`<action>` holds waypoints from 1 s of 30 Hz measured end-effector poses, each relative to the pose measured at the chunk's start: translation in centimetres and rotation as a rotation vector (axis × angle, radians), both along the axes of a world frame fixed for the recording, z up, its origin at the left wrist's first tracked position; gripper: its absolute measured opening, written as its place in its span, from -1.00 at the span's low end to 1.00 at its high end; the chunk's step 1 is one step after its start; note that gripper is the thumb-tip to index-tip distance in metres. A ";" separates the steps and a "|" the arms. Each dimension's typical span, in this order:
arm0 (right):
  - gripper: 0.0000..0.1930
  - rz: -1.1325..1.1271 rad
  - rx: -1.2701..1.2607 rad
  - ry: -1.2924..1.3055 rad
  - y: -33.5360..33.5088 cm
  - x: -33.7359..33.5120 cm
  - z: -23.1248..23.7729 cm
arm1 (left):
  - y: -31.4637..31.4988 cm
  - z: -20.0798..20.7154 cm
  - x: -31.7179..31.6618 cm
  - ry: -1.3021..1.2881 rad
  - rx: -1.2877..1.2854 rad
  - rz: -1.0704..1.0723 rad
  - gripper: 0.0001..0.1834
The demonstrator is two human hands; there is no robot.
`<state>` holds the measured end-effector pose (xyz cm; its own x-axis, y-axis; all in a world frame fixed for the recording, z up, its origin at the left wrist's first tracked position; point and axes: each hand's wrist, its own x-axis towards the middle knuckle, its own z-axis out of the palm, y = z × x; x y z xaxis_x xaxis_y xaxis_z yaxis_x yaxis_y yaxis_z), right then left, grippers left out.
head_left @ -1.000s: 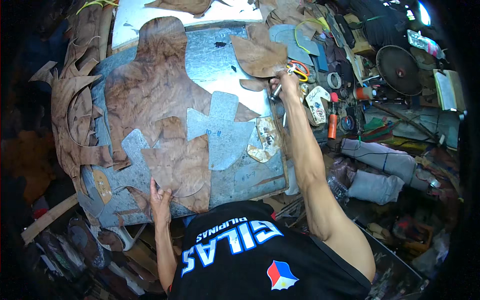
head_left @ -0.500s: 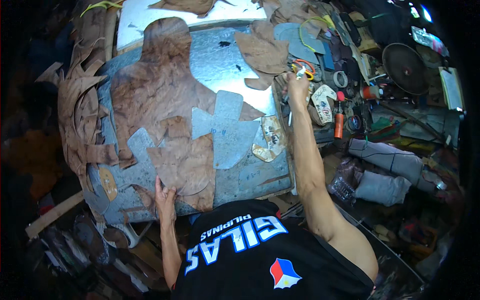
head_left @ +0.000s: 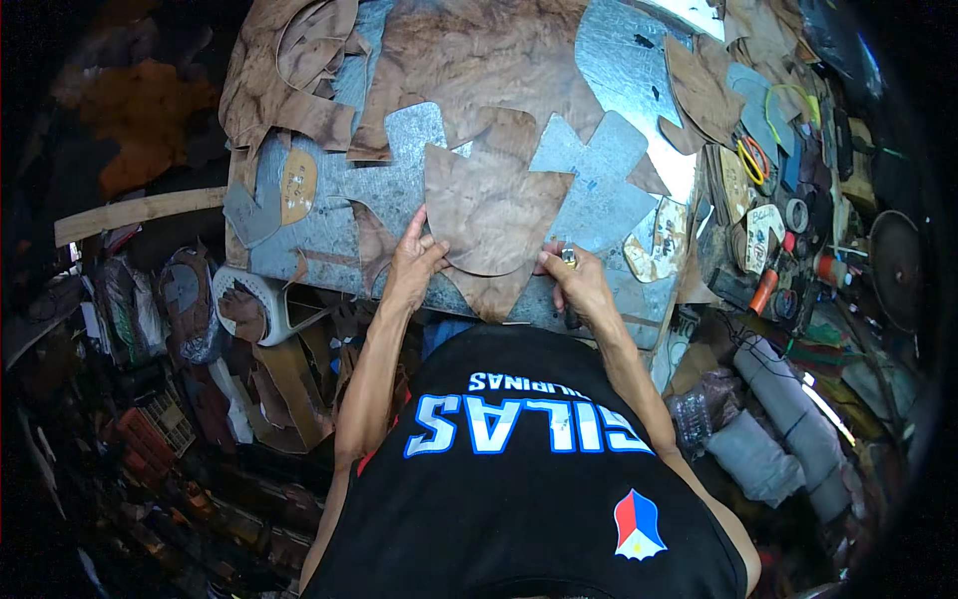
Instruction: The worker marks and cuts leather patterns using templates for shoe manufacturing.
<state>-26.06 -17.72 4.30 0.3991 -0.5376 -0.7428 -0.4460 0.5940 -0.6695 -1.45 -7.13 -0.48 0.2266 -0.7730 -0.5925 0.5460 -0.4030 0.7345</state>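
A brown mottled leather sheet (head_left: 469, 60) lies over a grey metal-covered worktable (head_left: 309, 245). Near its front edge a shield-shaped brown leather piece (head_left: 494, 215) rests flat. My left hand (head_left: 414, 262) presses its fingers on that piece's left edge. My right hand (head_left: 579, 285) sits at the piece's right lower edge, closed around a small metal-tipped tool (head_left: 569, 258) that looks like a knife. A grey cross-shaped pattern (head_left: 599, 185) lies just right of the piece.
Leather offcuts (head_left: 289, 80) pile at the table's left. Tools, tape rolls, scissors with coloured handles (head_left: 750, 160) and an orange bottle (head_left: 763, 290) crowd the right side. A white plastic stool (head_left: 259, 299) and scraps sit below left. Grey rolled bundles (head_left: 788, 419) lie at right.
My right hand came back from the tool clutter at the far right to the leather piece at the front edge, now holding a small tool. The view shifted closer; my left hand stayed on the leather.
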 end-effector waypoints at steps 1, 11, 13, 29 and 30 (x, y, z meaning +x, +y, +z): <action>-0.65 -0.067 -0.006 -0.015 0.4 0.2 -0.1 | 0.0 0.1 0.0 0.071 -0.013 0.011 -0.15; -0.72 -0.451 0.251 -0.168 1.7 -2.5 1.2 | 0.4 3.2 -5.4 0.650 -0.067 0.034 -0.13; -0.75 -0.492 0.192 -0.195 1.2 -3.5 0.7 | 0.7 3.4 -5.4 0.644 -0.061 -0.030 -0.15; -0.75 -0.507 -0.514 -0.039 -36.0 -20.1 -0.7 | 2.9 5.5 -3.8 -0.258 0.123 -0.224 -0.42; -0.74 -0.639 -0.424 -0.005 -37.3 -19.9 -1.3 | 3.6 5.7 -3.8 -0.273 0.147 -0.222 -0.47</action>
